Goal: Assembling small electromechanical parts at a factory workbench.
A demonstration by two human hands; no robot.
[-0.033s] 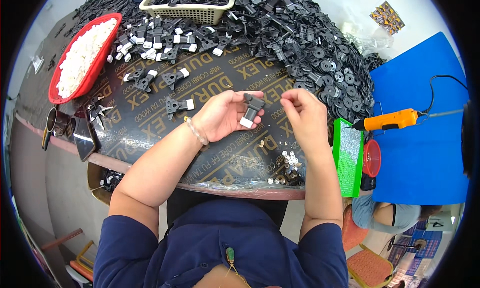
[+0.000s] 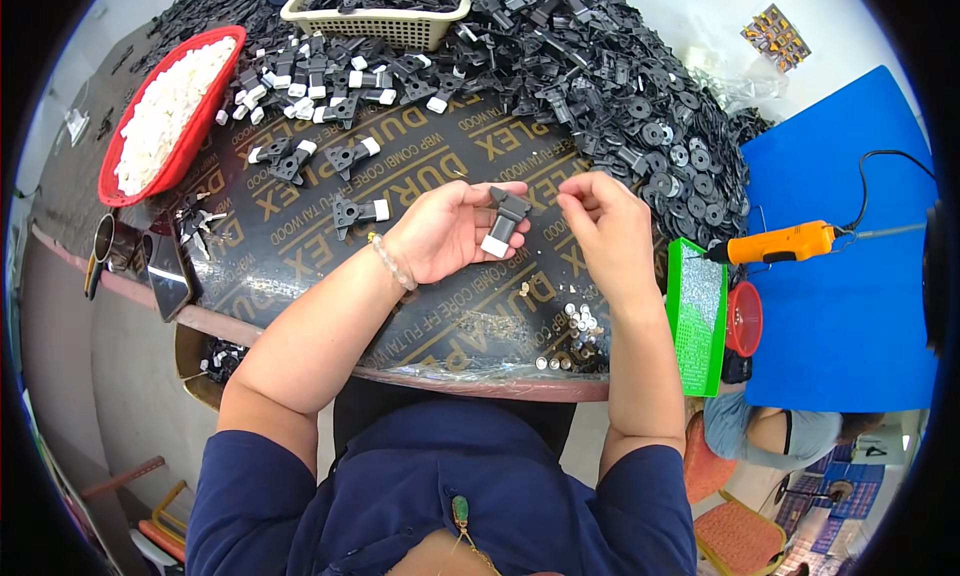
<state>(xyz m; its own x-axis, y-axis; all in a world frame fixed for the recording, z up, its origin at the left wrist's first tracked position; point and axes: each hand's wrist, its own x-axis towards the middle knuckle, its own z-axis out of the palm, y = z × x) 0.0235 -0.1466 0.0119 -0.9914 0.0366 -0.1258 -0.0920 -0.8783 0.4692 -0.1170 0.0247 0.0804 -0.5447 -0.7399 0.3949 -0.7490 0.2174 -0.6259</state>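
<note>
My left hand point(image 2: 445, 234), palm up, has its thumb and fingers closed round a black plastic part with a white end cap point(image 2: 506, 223). The white end points down toward me. Just to the right, apart from that part, my right hand point(image 2: 606, 224) holds thumb and forefinger together in a pinch; whatever is between them is too small or hidden to make out. Below it on the table lie several small round silver pieces point(image 2: 580, 319). Similar black parts with white caps lie left of my hands, the nearest being one loose part point(image 2: 358, 214).
Black parts point(image 2: 600, 76) heap across the back and right, under a cream basket point(image 2: 400, 26). A red basket point(image 2: 205, 126) of white caps stands left, near a phone point(image 2: 168, 276) and keys point(image 2: 200, 221). At right are a green tray point(image 2: 712, 361), an orange electric screwdriver point(image 2: 785, 243) and a red bowl point(image 2: 752, 316).
</note>
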